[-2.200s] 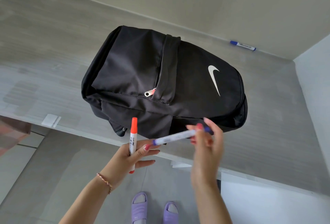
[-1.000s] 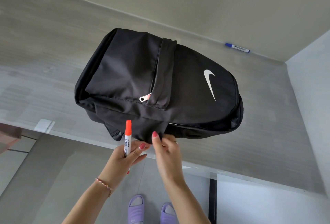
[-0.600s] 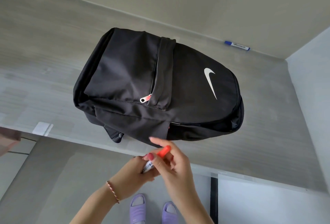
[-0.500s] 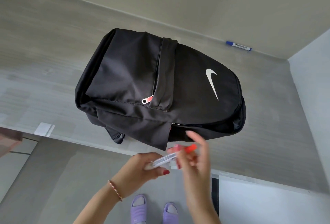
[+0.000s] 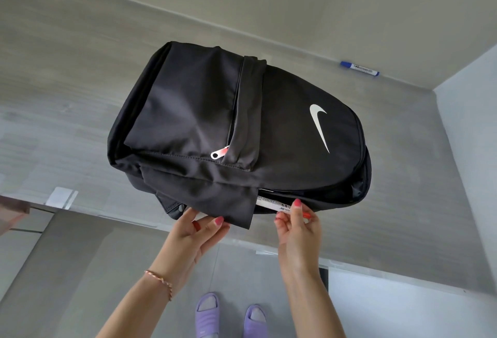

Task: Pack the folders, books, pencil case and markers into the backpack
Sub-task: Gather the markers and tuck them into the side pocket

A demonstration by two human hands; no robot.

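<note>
A black backpack [image 5: 282, 133] with a white swoosh lies flat on the grey table [image 5: 67, 82], its side pocket facing me at the near edge. My left hand [image 5: 196, 232] pinches the loose edge of that side pocket. My right hand [image 5: 297, 222] pinches an orange-capped white marker [image 5: 274, 204], whose front end sits inside the pocket opening; the orange cap shows behind my fingers. A blue marker [image 5: 359, 68] lies against the back wall, far right. Folders, books and a pencil case are not visible.
The table's front edge runs just below the backpack, and a white wall [image 5: 468, 149] closes the right side. A white clip [image 5: 61, 197] sits on the table's near left edge. Below are grey floor tiles and my purple slippers [image 5: 231, 316].
The purple-capped marker held earlier is out of sight. The orange marker passed from my left hand to my right, which now has its end inside the side pocket; my left hand took the pocket edge.
</note>
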